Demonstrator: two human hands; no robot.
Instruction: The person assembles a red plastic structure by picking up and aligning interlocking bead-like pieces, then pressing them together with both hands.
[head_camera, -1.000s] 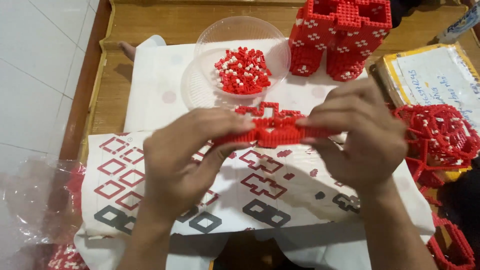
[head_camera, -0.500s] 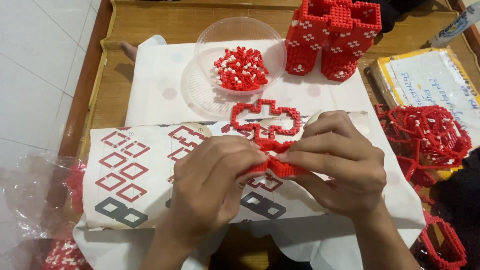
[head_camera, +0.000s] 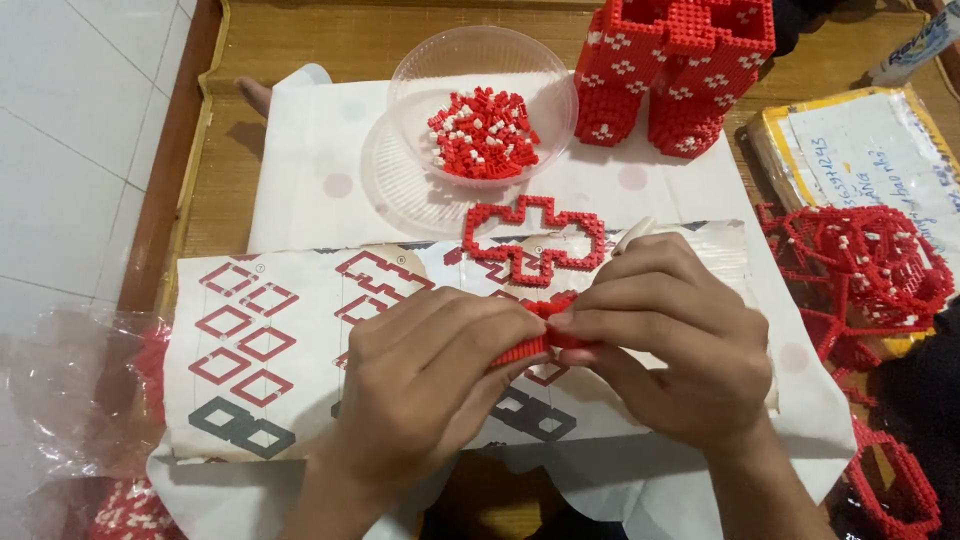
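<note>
My left hand and my right hand meet over the printed instruction sheet, both pinching a small red brick piece between their fingertips. Just beyond them a flat red cross-shaped brick outline lies on the sheet. Farther back a clear plastic bowl holds a heap of loose red and white bricks. A tall red brick structure with white patterns stands at the back right.
A pile of red brick frames lies at the right, beside a flat parcel in yellow wrapping. Crumpled clear plastic sits at the left over tiled floor. White cloth covers the wooden tabletop.
My hands have drawn toward me with a small red piece. The cross-shaped outline they covered a second ago now lies free on the sheet.
</note>
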